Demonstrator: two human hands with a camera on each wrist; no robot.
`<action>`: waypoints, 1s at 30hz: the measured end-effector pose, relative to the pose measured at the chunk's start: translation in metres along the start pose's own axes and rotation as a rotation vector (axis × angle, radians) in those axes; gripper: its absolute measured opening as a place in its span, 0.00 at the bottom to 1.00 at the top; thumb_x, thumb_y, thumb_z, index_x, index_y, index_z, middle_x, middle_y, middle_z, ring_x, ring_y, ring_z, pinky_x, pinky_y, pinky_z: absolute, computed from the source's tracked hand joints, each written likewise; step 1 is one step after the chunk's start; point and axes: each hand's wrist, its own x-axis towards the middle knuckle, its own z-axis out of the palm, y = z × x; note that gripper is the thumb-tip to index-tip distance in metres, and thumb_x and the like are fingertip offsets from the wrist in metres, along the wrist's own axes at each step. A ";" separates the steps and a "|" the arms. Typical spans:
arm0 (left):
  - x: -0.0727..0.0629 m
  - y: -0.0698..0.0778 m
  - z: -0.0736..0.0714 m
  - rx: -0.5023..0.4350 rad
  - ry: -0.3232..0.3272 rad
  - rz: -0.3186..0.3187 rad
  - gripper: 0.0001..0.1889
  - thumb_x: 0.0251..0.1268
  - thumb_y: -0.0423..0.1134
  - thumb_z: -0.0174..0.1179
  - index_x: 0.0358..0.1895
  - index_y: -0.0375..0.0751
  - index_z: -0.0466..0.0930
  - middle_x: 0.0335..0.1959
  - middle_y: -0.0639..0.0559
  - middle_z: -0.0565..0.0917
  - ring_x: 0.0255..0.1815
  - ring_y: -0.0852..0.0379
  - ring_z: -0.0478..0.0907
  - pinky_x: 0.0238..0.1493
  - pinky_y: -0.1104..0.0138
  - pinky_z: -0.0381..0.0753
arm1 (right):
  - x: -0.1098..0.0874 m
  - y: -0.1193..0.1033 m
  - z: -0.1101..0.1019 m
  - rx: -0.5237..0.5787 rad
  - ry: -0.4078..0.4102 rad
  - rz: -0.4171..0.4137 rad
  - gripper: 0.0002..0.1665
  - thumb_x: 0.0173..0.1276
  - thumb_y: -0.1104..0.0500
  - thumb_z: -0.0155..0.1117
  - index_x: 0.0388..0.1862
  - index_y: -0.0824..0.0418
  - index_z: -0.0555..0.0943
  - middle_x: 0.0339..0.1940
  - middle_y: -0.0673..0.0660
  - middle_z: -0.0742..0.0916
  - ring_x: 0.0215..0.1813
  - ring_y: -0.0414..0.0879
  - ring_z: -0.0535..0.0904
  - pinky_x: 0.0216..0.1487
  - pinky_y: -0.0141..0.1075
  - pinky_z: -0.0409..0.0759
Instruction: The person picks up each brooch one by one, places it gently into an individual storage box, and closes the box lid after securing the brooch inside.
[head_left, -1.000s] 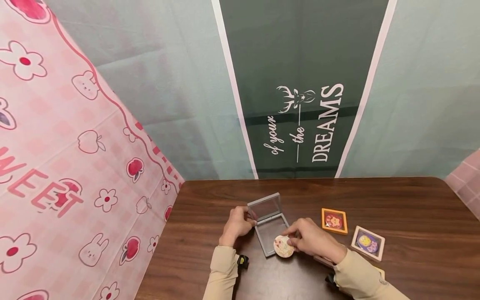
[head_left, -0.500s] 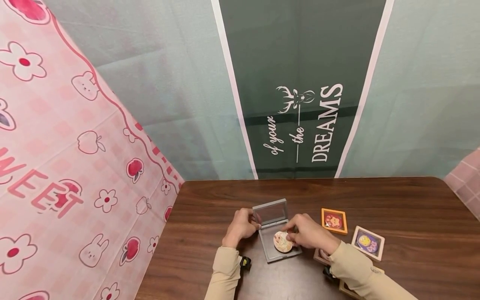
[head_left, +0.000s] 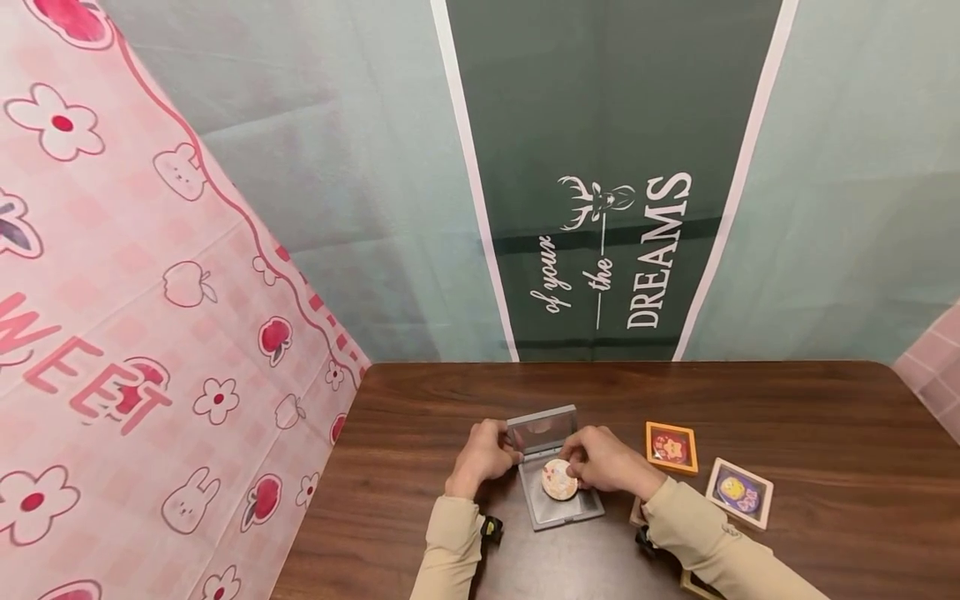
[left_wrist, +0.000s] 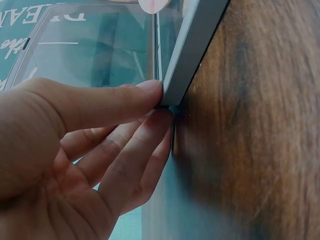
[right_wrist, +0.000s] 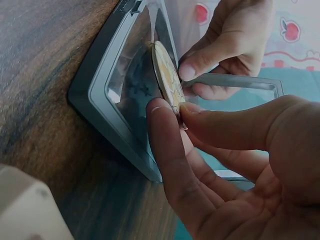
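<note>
A grey square display case (head_left: 573, 512) with clear film panes lies unfolded on the table, its lid (head_left: 542, 429) tilted up at the back. My left hand (head_left: 480, 457) pinches the case's left side by the hinge; in the left wrist view the thumb and fingers (left_wrist: 150, 92) meet at the frame's corner. My right hand (head_left: 609, 461) pinches a round, cream-coloured patterned badge (head_left: 557, 482) by its right edge, over the case's lower pane. In the right wrist view the badge (right_wrist: 167, 75) is tilted near the film; whether it touches cannot be told.
To the right lie an orange-framed case (head_left: 671, 447) with a red star badge and a white-framed case (head_left: 740, 493) with a purple and yellow badge. Other framed cases are partly hidden under the right sleeve (head_left: 712, 533). A fabric backdrop (head_left: 390, 250) hangs behind the table.
The badge has moved from the case's lower right edge to over the middle of its pane, in my right hand. The case has turned slightly, with my left hand still on it.
</note>
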 end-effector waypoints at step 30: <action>-0.002 -0.002 -0.002 -0.036 -0.024 0.029 0.09 0.60 0.29 0.77 0.33 0.45 0.87 0.27 0.57 0.86 0.29 0.66 0.80 0.35 0.70 0.80 | -0.003 -0.003 -0.005 -0.030 -0.008 0.005 0.10 0.64 0.75 0.63 0.32 0.61 0.83 0.21 0.50 0.84 0.24 0.39 0.79 0.26 0.31 0.74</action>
